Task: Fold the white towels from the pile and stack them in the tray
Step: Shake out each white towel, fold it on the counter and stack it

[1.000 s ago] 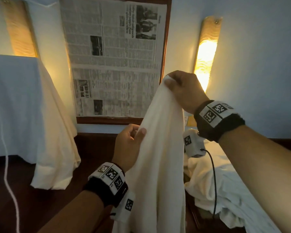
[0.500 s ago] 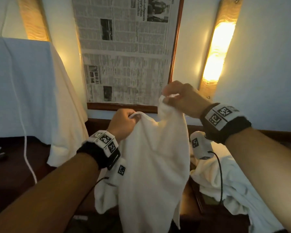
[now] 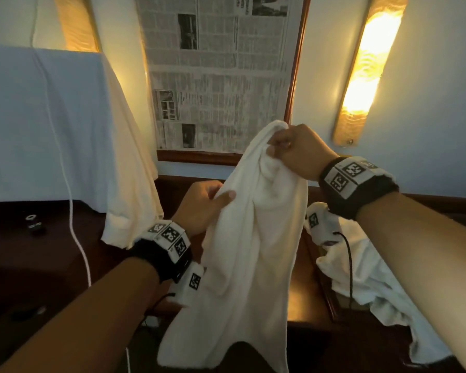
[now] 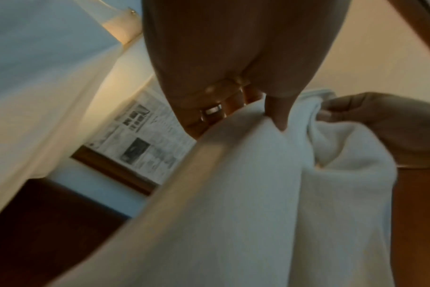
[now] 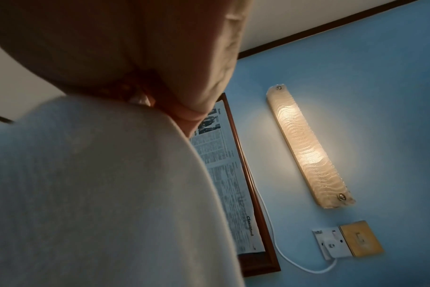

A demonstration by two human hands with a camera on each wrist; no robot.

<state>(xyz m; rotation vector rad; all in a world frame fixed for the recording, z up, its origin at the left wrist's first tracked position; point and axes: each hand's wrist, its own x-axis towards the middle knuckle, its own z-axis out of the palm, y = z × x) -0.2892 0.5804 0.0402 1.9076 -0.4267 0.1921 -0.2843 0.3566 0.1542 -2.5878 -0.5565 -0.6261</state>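
A white towel (image 3: pixel 248 265) hangs in the air in front of me, bunched at its top. My right hand (image 3: pixel 285 149) grips that bunched top edge, fingers curled round the cloth. Lower and to the left, my left hand (image 3: pixel 213 197) pinches the towel's left edge between thumb and fingers. In the left wrist view the left hand (image 4: pixel 270 116) pinches the towel (image 4: pixel 233 213), with my right hand (image 4: pixel 380 124) beyond it. The right wrist view shows the towel (image 5: pixel 98 194) draped under my right hand (image 5: pixel 145 101). A pile of white towels (image 3: pixel 374 278) lies at the right. No tray is plainly visible.
A dark wooden table (image 3: pixel 38 265) lies below. A white sheet-draped object (image 3: pixel 51 125) stands at the left with a white cord (image 3: pixel 73 224) trailing down. A framed newspaper (image 3: pixel 218 76) and a lit wall lamp (image 3: pixel 366 71) hang on the wall behind.
My left hand dropped from the towel's top edge down its left side and pinches it there. My right hand keeps gripping the bunched top. The towel now hangs longer.
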